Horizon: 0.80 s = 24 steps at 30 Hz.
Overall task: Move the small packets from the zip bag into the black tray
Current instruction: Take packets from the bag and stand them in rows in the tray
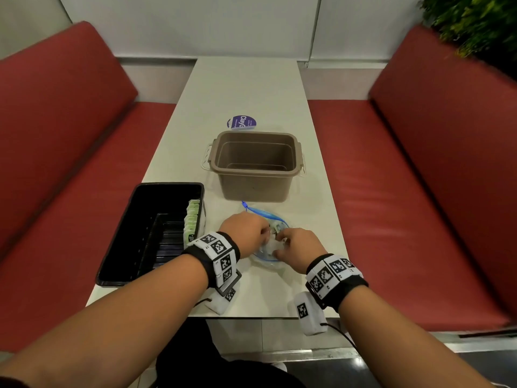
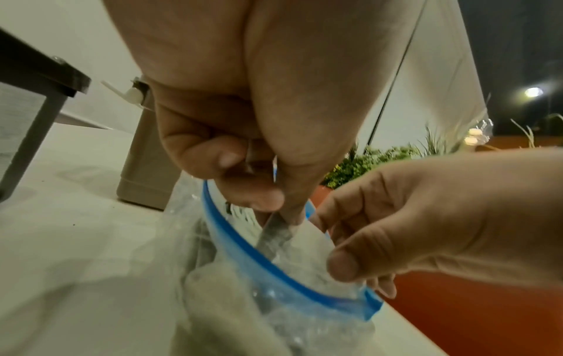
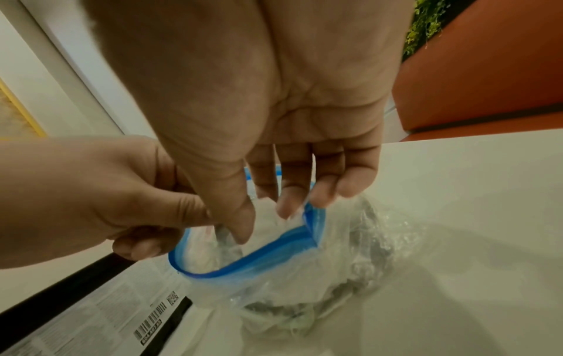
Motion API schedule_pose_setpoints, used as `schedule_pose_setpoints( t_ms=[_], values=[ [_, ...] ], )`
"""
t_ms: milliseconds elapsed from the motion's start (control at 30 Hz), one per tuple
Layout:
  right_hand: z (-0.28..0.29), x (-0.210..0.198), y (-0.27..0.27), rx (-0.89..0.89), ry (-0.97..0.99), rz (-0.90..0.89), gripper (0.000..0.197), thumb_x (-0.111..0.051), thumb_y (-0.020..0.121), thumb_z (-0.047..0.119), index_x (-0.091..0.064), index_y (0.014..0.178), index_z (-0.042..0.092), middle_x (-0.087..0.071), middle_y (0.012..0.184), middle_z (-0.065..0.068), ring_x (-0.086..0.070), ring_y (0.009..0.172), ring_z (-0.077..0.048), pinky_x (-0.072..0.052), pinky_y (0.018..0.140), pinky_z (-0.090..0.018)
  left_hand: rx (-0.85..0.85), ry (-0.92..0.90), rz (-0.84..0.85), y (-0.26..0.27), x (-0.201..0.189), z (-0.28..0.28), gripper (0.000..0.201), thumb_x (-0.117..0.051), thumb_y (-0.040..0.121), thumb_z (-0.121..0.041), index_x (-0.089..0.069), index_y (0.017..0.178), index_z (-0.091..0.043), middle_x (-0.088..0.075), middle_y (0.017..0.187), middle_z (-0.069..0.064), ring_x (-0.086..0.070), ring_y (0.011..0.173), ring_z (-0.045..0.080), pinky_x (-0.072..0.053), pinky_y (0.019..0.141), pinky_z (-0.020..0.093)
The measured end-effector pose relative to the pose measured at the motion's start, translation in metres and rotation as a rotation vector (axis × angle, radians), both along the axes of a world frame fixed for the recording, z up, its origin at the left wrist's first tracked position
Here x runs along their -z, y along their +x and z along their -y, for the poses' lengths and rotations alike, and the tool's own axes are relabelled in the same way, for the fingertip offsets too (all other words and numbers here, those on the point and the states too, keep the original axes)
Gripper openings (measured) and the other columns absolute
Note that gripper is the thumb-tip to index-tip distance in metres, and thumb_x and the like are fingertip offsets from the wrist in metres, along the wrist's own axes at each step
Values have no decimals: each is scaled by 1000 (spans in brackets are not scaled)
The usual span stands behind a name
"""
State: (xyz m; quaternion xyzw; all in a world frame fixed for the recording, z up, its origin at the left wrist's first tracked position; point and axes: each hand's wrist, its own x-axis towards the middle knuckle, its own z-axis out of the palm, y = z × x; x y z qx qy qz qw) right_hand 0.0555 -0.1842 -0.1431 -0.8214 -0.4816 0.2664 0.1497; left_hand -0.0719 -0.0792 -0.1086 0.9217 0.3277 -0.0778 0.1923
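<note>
A clear zip bag (image 1: 275,218) with a blue zip rim lies on the white table in front of me, its mouth open. My left hand (image 1: 263,233) reaches into the mouth, and its thumb and fingers (image 2: 262,197) pinch a thin grey packet (image 2: 274,237). My right hand (image 1: 279,242) holds the bag's rim (image 3: 252,262), thumb (image 3: 240,228) inside and fingers outside. More packets show dimly through the plastic. The black tray (image 1: 170,185) stands to the left, with a row of green packets (image 1: 192,217) standing along its right wall.
A brown plastic bin (image 1: 256,163) stands open just behind the bag. A round purple label (image 1: 242,123) lies beyond it. Red benches (image 1: 70,163) run along both sides of the table. The table's near edge (image 1: 251,316) is under my wrists.
</note>
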Motion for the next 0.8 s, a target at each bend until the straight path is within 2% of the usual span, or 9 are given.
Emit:
schedule_pose_setpoints(
  t_ms=[133,233,333,433,533,600,700,800],
  values=[
    [1,-7,2,82,139,-101,11,-68,84,29,-71,92,21,-64,75,2,-60,77,-21,-42,65,-27,-69,-78,207,-6,-8,-5,10,-59,90,-25,-69,88,-25,-68,86,-8,-61,79,12,-50,76,30],
    [1,-11,8,161,283,-146,6,-67,87,25,-71,91,21,-65,82,4,-58,74,-14,-39,65,-22,-150,-187,313,-5,-6,-9,7,-62,93,-27,-68,89,-26,-70,83,-8,-60,68,5,-45,66,22],
    [2,-11,17,223,368,-127,3,-69,88,27,-69,89,24,-62,95,3,-54,77,-10,-39,74,-23,-120,-179,233,-1,-1,-9,10,-62,93,-30,-69,96,-24,-69,86,-8,-61,73,10,-45,68,23],
    [6,-13,24,260,408,-108,8,-68,89,29,-62,85,27,-60,99,6,-54,79,-11,-41,78,-24,-24,-143,90,9,4,-4,14,-62,92,-23,-74,99,-22,-70,92,-8,-64,89,13,-49,80,26],
    [10,-17,29,305,415,-142,17,-68,89,35,-59,78,27,-61,82,11,-55,64,-9,-41,68,-24,66,-59,-50,19,14,2,19,-64,88,-23,-76,100,-30,-72,100,-9,-65,93,15,-48,80,24],
    [13,-19,30,314,414,-178,18,-68,87,33,-60,75,24,-65,71,7,-60,61,-12,-47,62,-28,96,9,-108,23,20,6,20,-62,86,-24,-74,101,-31,-70,101,-6,-64,94,20,-51,82,29],
    [18,-19,30,315,408,-208,10,-66,84,22,-61,75,24,-69,71,0,-66,68,-20,-56,67,-34,116,59,-137,24,23,9,20,-60,85,-24,-72,99,-29,-70,100,-5,-65,95,22,-54,85,34],
    [20,-18,31,315,416,-212,10,-69,84,19,-63,78,26,-68,72,4,-60,65,-14,-54,67,-30,134,67,-123,24,21,7,19,-61,85,-21,-71,100,-28,-70,101,-5,-65,94,21,-53,85,35]
  ],
)
